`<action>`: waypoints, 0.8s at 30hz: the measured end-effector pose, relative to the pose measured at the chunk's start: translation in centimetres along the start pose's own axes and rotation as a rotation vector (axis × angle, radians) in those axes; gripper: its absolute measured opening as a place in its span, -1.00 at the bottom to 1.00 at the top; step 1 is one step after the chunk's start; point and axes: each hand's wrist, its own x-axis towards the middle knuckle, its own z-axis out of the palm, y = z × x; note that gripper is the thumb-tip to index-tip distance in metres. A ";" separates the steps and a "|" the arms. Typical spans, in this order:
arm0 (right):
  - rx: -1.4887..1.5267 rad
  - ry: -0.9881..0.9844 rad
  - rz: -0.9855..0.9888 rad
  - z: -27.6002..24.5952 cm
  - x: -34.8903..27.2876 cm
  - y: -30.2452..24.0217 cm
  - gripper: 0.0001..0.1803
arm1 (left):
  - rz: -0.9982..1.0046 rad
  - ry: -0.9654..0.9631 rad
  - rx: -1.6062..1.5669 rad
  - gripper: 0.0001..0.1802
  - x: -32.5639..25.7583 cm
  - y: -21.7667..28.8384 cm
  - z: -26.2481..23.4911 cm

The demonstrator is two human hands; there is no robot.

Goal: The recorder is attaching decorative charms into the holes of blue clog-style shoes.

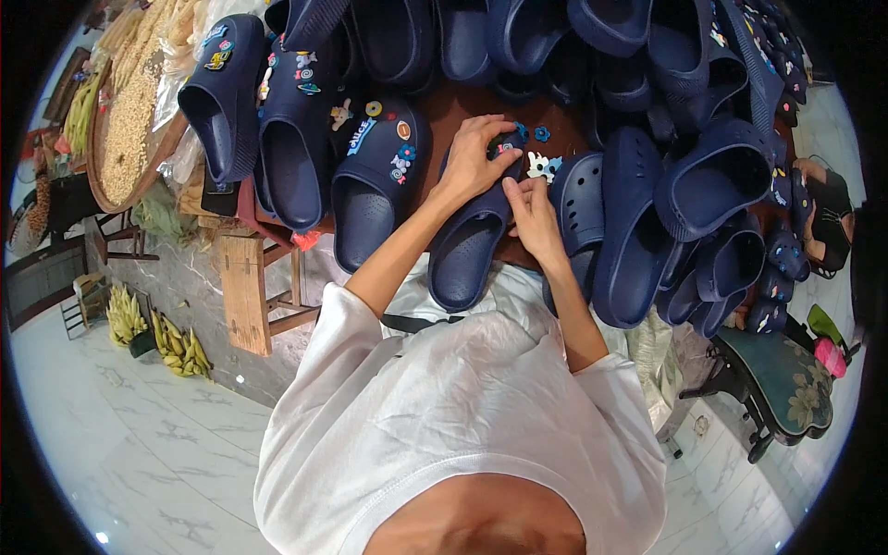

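Observation:
A navy clog (462, 264) lies on the brown table in front of me, its heel toward me. My left hand (479, 159) is curled over its toe, thumb and fingers closed on the upper beside small coloured charms. My right hand (536, 222) is by the clog's right side, fingers bent together; what they hold, if anything, is hidden. Just past those fingertips is a white charm (544, 166). A blue flower charm (542, 134) lies on the table farther off. To the left stands a clog with several charms (381, 176) on its upper.
Undecorated navy clogs (629, 231) crowd the right and far side of the table. More decorated clogs (294, 148) line the left. A wooden stool (245, 294) and bananas (180, 350) are at lower left, a dark padded chair (777, 375) at right. Another person (828, 217) is at far right.

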 end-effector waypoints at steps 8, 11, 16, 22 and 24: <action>-0.247 0.107 -0.172 0.2 0.0 -1.7 -0.70 | 0.098 0.073 0.109 -0.62 -0.3 0.1 1.0; -0.264 0.127 -0.171 0.3 0.3 -1.5 -0.74 | 0.132 0.094 0.180 -0.63 -0.3 0.4 1.2; -0.252 0.150 -0.157 0.5 0.0 -1.6 -0.78 | 0.178 0.098 0.274 -0.68 -0.5 0.0 1.6; -0.141 0.229 -0.237 0.8 -0.3 -0.3 -0.76 | 0.156 0.227 0.086 -0.77 -0.8 0.1 1.9; -0.091 0.236 -0.197 0.7 -0.7 -0.7 -0.67 | 0.142 0.232 0.049 -0.80 -0.5 0.3 1.4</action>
